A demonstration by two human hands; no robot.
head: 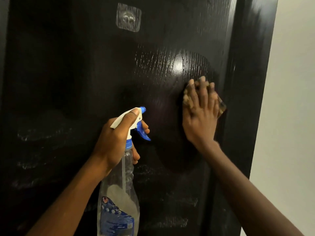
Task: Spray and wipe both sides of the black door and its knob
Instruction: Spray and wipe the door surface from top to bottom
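Head view is showing the black door filling nearly the whole frame, w/ its right edge standing against a pale wall. Knob isn't in frame, so can't say where it sits. Wet streaks are glinting on the lower panel & near the top right, prob. spray waiting for the wipe.

Spray bottle is hanging upright in front of the door's lower middle, nozzle pointing at the panel. Left hand is gripping its neck, thumb on top of the head, a finger by the blue trigger, so ready to spray w/o a regrip, I'd judge.

Right hand is pressing flat, fingers straight, pinning a tan cloth to the door just inside the right edge. The flat palm is spreading pressure over the cloth.

Room: wide panel to the left & above, little to the right before the edge. Clear stick-on hook is sitting up top, a likely snag for the cloth.
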